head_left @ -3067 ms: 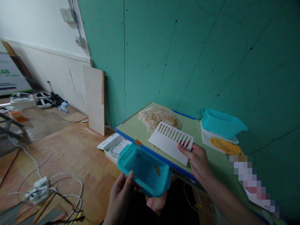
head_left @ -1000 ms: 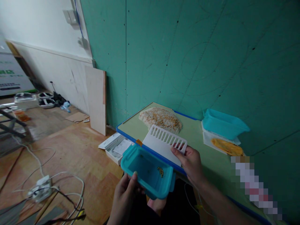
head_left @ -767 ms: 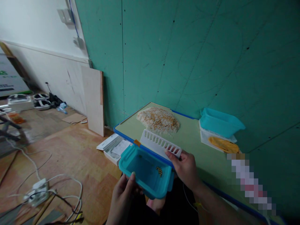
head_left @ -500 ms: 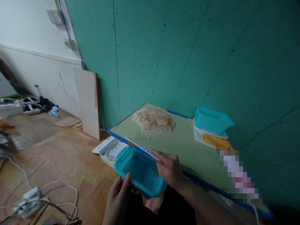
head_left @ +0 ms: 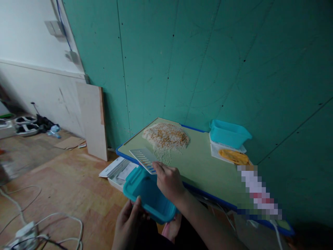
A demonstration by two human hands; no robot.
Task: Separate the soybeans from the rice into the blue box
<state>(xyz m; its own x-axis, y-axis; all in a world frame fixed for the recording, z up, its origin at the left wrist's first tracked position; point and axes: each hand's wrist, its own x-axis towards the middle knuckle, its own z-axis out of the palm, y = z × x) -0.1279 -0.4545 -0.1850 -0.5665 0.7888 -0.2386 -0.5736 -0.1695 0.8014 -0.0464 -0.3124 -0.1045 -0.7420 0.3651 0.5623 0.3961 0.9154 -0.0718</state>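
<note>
My left hand (head_left: 128,222) grips a teal plastic box (head_left: 145,198) held below the front edge of a green table (head_left: 203,163) with a blue rim. My right hand (head_left: 168,180) holds a white slotted scraper card (head_left: 144,159), tipped flat over the box's far edge at the table rim. The hand covers most of the box's inside. A pile of white grains mixed with yellow beans (head_left: 166,135) lies on the table's far left part.
A second teal box (head_left: 229,133) rests on a white tray holding a yellow cloth (head_left: 234,156) at the table's right. A green wall stands behind. White boxes (head_left: 118,170), a leaning board (head_left: 92,121) and cables (head_left: 65,222) are on the wooden floor.
My right hand swung the scraper from upright on the table down flat and leftward over the box edge. The view shifted right.
</note>
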